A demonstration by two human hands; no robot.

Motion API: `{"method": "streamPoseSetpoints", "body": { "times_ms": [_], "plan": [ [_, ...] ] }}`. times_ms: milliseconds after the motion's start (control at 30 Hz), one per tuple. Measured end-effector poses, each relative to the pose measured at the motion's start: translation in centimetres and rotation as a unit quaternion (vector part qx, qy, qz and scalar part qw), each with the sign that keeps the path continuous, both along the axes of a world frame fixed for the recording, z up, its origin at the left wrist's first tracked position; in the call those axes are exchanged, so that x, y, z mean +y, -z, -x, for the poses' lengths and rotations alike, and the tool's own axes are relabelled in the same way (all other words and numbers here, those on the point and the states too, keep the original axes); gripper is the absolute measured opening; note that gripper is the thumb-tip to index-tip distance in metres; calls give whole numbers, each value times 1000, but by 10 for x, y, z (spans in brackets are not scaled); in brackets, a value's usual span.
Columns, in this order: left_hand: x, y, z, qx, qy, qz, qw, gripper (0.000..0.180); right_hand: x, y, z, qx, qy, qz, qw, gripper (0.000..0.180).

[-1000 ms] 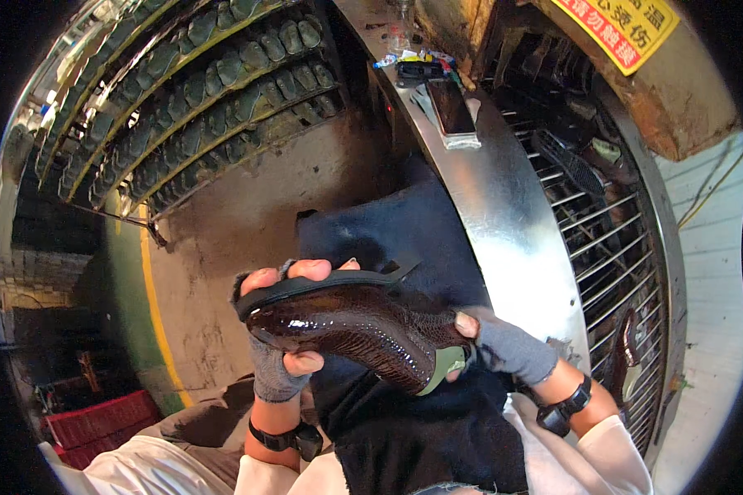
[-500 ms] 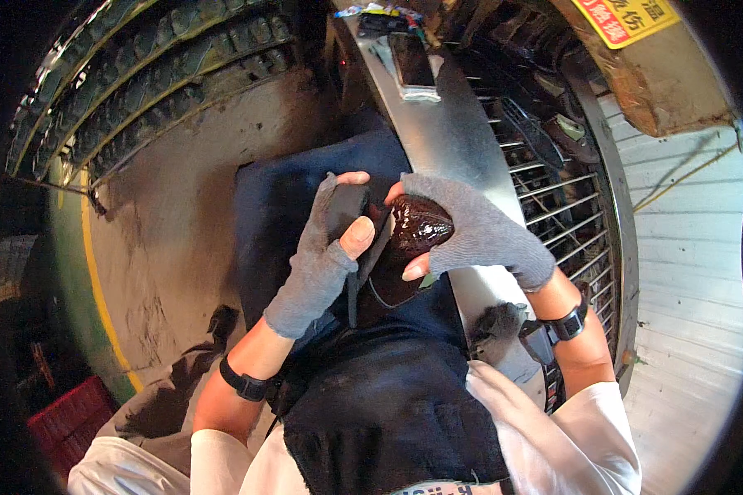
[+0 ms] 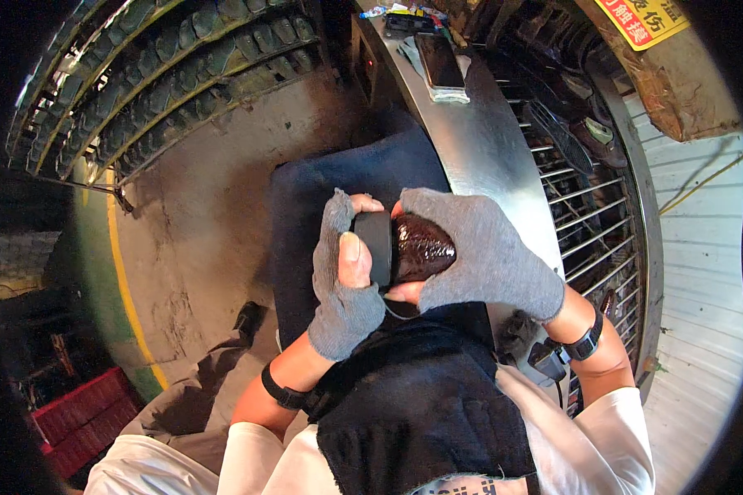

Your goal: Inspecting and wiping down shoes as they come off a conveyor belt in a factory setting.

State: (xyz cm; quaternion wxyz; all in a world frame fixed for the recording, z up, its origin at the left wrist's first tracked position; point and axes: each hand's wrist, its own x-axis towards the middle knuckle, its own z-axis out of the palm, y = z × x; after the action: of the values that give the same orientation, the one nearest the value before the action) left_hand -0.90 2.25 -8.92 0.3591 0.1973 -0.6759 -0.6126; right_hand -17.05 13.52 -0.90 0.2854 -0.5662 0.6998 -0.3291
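My left hand [image 3: 343, 285], in a grey fingerless glove, is closed around a smooth black piece [image 3: 377, 247] that looks like a shoe sole, its thumb lying across the near face. From the other side my right hand [image 3: 495, 256], gloved the same way, grips a glossy dark-brown shoe [image 3: 423, 247] whose rounded, textured toe points into the palm. The black piece and the brown shoe meet edge to edge above my lap. Fingers hide much of both, so how they join cannot be made out. A thin cord-like loop hangs below them.
Dark blue cloth [image 3: 301, 202] covers my lap. A metal bench [image 3: 475, 148] runs along my right, with a phone [image 3: 442, 62] at its far end. Beyond it, a barred rack [image 3: 603, 214] holds shoes. Tiered shelves [image 3: 165, 103] of shoes stand far left; a red crate [image 3: 87, 417] sits lower left.
The black piece has turned and come up against the brown shoe, where before it stood tilted and partly apart. Both hands appear slightly lower and farther right in the view, which has itself shifted.
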Motion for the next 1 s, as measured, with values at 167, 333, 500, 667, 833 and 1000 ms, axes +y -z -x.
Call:
{"method": "streamPoseSetpoints", "body": {
  "times_ms": [167,333,500,667,833,1000],
  "plan": [
    [5,-10,-30,-71,65,-49,994,75,5,-21,-15,94,-46,-19,994,82],
    [-4,-41,-40,-16,205,-64,976,64,40,-18,-27,26,-18,21,999,92],
    [13,-45,-34,-37,134,-113,984,39,37,-35,-19,-8,-113,-126,986,87],
    [24,-49,-38,-35,145,-227,962,45,46,-34,-32,71,-144,-113,981,87],
    [29,-60,-37,18,135,-227,964,46,52,-32,-35,99,-163,-89,977,89],
    [13,-39,-34,55,267,-197,942,42,38,-37,-33,160,-220,-19,962,87]
  ]
}}
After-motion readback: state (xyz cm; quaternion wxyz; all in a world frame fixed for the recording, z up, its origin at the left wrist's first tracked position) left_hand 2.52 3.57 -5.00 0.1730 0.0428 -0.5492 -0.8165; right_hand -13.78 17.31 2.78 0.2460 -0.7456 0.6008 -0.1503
